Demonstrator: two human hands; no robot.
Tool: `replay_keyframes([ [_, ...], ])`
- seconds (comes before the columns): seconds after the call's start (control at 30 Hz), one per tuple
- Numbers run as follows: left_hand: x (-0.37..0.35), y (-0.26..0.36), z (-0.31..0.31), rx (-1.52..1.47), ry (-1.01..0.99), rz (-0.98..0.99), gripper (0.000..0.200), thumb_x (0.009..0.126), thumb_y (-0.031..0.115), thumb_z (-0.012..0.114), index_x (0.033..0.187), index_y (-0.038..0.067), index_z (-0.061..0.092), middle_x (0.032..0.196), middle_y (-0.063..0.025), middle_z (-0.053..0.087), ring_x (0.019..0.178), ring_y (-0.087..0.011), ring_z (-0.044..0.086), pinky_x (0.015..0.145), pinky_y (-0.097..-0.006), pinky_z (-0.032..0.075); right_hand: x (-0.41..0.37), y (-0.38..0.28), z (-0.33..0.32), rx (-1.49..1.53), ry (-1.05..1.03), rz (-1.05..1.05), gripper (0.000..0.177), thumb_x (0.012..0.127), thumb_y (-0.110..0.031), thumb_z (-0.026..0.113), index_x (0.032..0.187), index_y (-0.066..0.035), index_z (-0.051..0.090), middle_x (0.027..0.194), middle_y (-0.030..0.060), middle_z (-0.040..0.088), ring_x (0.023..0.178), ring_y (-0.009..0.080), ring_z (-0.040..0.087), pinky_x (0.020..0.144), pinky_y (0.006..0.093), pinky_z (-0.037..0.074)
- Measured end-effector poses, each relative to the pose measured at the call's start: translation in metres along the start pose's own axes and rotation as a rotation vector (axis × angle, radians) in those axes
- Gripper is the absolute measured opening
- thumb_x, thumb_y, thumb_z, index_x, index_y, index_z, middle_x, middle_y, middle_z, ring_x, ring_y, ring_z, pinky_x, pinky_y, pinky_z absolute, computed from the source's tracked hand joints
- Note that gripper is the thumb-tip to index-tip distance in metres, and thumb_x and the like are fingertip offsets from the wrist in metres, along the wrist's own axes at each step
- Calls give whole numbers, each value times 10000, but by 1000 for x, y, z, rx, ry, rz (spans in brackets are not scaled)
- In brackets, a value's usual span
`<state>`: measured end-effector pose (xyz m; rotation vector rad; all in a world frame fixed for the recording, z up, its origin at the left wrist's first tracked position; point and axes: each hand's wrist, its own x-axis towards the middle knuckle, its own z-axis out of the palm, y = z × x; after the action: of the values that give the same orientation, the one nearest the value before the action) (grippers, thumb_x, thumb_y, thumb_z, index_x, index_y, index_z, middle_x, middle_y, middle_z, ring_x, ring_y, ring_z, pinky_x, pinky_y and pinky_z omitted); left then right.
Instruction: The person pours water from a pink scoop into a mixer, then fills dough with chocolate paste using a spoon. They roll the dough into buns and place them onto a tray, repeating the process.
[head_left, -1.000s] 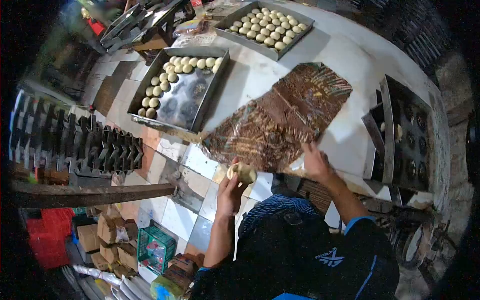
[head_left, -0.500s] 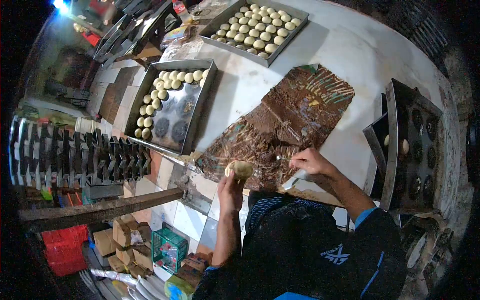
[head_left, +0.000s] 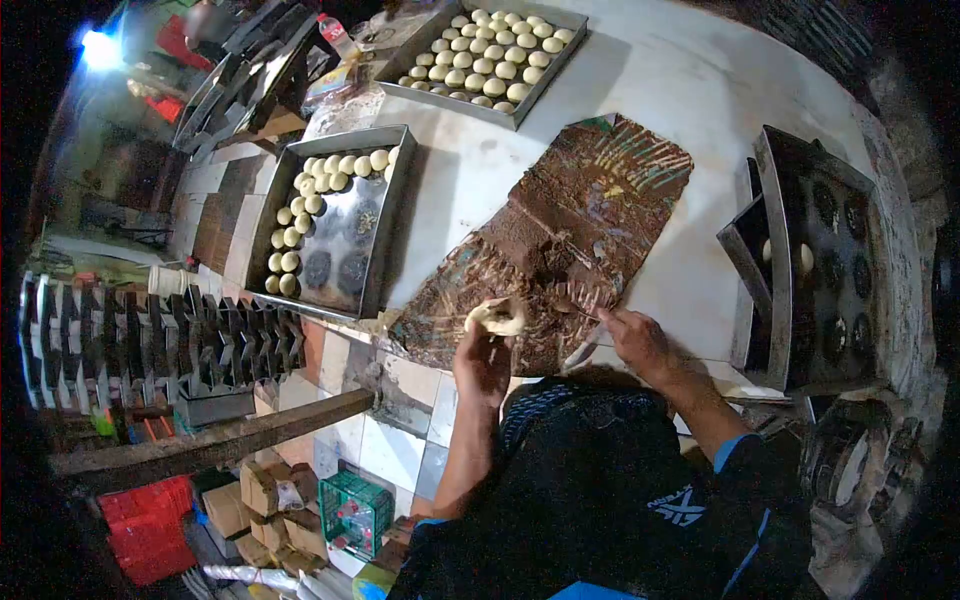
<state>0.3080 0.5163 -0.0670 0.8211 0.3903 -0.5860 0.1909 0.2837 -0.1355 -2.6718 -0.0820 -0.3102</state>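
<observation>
My left hand (head_left: 481,372) is closed around a flattened piece of pale dough (head_left: 497,317), cupped and curled at its edge. My right hand (head_left: 640,345) pinches a thin metal utensil, perhaps a small spoon or spatula; its tip is hard to make out against the brown paste. Both hands are above the near end of a long mat (head_left: 650,170) smeared with dark brown paste (head_left: 530,245). A pale flat strip (head_left: 583,345) lies near my right fingers.
A metal tray (head_left: 400,215) on the left holds round dough balls along two sides. Another tray (head_left: 517,122) at the back is filled with dough balls. Darker trays (head_left: 785,270) lean together at the right. Below the table stand a green crate (head_left: 355,512) and cardboard boxes (head_left: 262,490).
The dough in my left hand has opened into a curved, cupped shape. My right hand has shifted slightly right and down with its utensil. The whole view has shifted a little.
</observation>
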Motion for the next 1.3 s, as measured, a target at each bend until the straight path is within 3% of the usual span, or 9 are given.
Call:
replay_keyframes([
  [0.2, -25, 18, -9, -65, -515, 98, 554, 955, 316, 469, 1408, 36, 317, 1289, -105, 500, 1135, -193, 528, 902, -313, 489, 70, -118, -46, 793, 109, 82, 352, 832, -219, 693, 1046, 56, 640, 1156, 181, 527, 926, 232, 623, 735, 357, 521],
  [0.33, -80, 16, 5, 1250, -121, 1089, 657, 932, 121, 472, 1439, -65, 97, 1411, -231, 302, 1271, -342, 372, 1061, -383, 287, 90, -204, -67, 463, 366, -55, 341, 769, -162, 723, 966, 92, 608, 1087, 201, 543, 901, 329, 613, 759, 358, 507],
  [0.47, -135, 42, -26, 826, -179, 934, 686, 925, 115, 476, 1451, -54, 71, 1455, -222, 254, 1322, -304, 319, 1076, -390, 269, 77, -254, -60, 293, 511, -273, 233, 777, -69, 678, 971, 45, 620, 976, 131, 594, 872, 279, 614, 760, 360, 501],
  [0.6, -192, 69, -71, 108, -427, 624, 768, 827, 328, 706, 1372, -67, 335, 1319, -171, 427, 1222, -255, 440, 1034, -375, 331, 50, -302, -83, 582, 271, -476, 213, 754, -105, 729, 923, 4, 659, 954, 104, 622, 831, 250, 637, 705, 339, 516],
  [0.73, -207, 62, -117, 402, -320, 1043, 429, 800, 297, 729, 1086, -2, 618, 1232, -194, 516, 1093, -279, 540, 883, -379, 454, 31, -328, -90, 1008, -234, 19, 227, 763, -145, 758, 912, 1, 669, 839, 139, 647, 724, 188, 664, 632, 285, 515],
  [0.9, -228, 51, -121, 943, -4, 1556, 325, 814, 136, 675, 1127, 75, 610, 992, -185, 598, 887, -284, 601, 753, -346, 499, 7, -350, -85, 777, 25, -310, 276, 716, -93, 760, 927, 42, 644, 852, 121, 620, 738, 206, 641, 644, 282, 521],
  [1.03, -251, 58, -110, 1272, 132, 1343, 483, 748, 108, 688, 1211, 49, 561, 961, -169, 547, 866, -258, 552, 719, -341, 480, -8, -363, -85, 585, 95, -333, 304, 700, -108, 771, 931, 30, 632, 852, 97, 622, 779, 243, 634, 660, 310, 527],
  [1.23, -233, 42, -80, 271, -486, 786, 576, 808, 512, 598, 1092, 11, 580, 997, -136, 418, 885, -242, 469, 780, -365, 409, -8, -325, -118, 694, 288, -308, 259, 690, -127, 805, 876, 1, 679, 808, 73, 640, 661, 175, 625, 598, 270, 503],
  [1.3, -227, 28, -52, 112, -623, 731, 552, 948, 527, 349, 845, 48, 604, 1017, -143, 386, 917, -260, 445, 891, -419, 392, -16, -310, -137, 761, 217, -97, 228, 707, -109, 797, 873, -2, 683, 812, 83, 648, 670, 149, 621, 595, 256, 494],
])
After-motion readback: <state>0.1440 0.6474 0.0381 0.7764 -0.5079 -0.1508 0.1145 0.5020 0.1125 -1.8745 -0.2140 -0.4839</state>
